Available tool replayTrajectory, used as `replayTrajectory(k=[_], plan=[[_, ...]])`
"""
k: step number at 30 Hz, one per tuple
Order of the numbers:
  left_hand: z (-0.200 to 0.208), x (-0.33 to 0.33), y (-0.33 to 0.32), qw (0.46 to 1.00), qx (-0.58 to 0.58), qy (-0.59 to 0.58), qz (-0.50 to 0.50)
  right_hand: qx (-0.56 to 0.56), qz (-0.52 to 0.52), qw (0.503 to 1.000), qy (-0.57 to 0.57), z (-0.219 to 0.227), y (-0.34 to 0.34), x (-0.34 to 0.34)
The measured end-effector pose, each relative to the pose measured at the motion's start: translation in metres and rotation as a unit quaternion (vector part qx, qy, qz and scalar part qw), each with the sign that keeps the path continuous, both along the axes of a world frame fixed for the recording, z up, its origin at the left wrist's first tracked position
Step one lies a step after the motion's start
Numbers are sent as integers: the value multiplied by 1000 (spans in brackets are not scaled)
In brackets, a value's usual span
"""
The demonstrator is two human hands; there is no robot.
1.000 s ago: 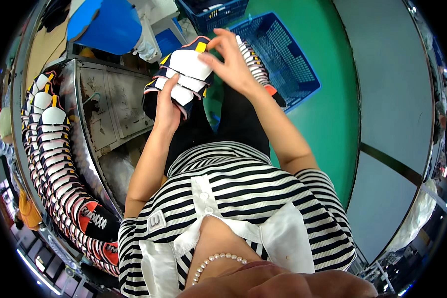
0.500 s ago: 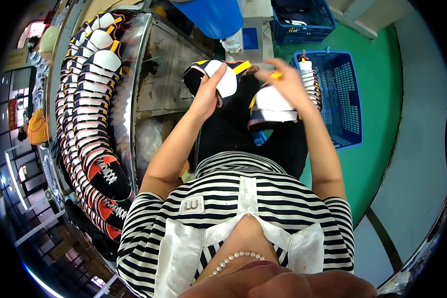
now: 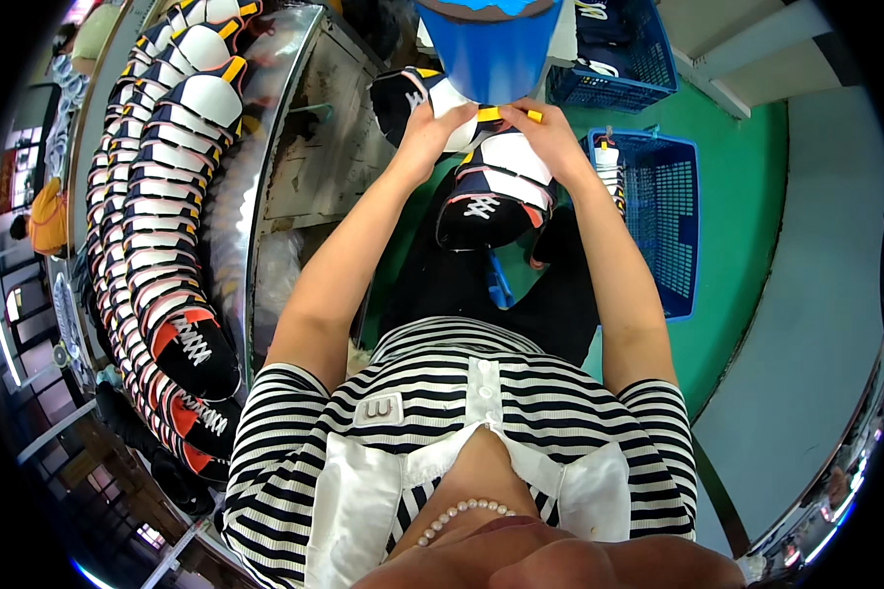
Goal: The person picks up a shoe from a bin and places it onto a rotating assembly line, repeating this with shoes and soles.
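Observation:
My left hand (image 3: 430,139) is closed around a shoe upper (image 3: 396,106) with a black toe, pale laces and a white rear part. A yellow tab (image 3: 488,115) at its end reaches across to the fingertips of my right hand (image 3: 552,143). That hand is closed on a second shoe upper (image 3: 506,183), which hangs over my lap with its laced black toe toward me. Another bit of yellow shows between the right fingers. Where exactly those fingers grip is partly hidden.
Long rows of nested shoe uppers (image 3: 177,196) curve along a metal-edged table (image 3: 283,88) at left. A blue bucket (image 3: 488,54) stands just beyond my hands. On the green floor at right, a blue crate (image 3: 670,226) holds more uppers; another blue crate (image 3: 614,90) is behind it.
My hands have come together, the right fingers now at the left upper's yellow tab. The right-hand upper has swung left, showing its black toe. My view has shifted, and the bucket appears lower.

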State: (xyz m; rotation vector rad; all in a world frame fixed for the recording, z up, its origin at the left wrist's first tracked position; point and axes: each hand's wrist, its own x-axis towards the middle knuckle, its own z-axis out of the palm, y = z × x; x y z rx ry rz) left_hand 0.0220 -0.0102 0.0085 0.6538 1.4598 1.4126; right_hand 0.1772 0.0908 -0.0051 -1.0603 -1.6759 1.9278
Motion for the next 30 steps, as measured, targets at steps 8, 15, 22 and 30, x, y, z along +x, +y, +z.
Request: replayTrajectory(k=[8, 15, 22, 30], plan=[[-10, -19, 40, 944, -106, -307, 60, -91, -16, 996, 18, -4, 23, -3], [33, -15, -44, 983, 39, -144, 105, -69, -227, 969, -68, -6, 40, 72], [12, 101, -76, 989, 58, -129, -46, -29, -192, 981, -8, -21, -36, 44], [22, 48, -71, 1000, -12, -14, 19, 162, -138, 976, -37, 8, -19, 81]])
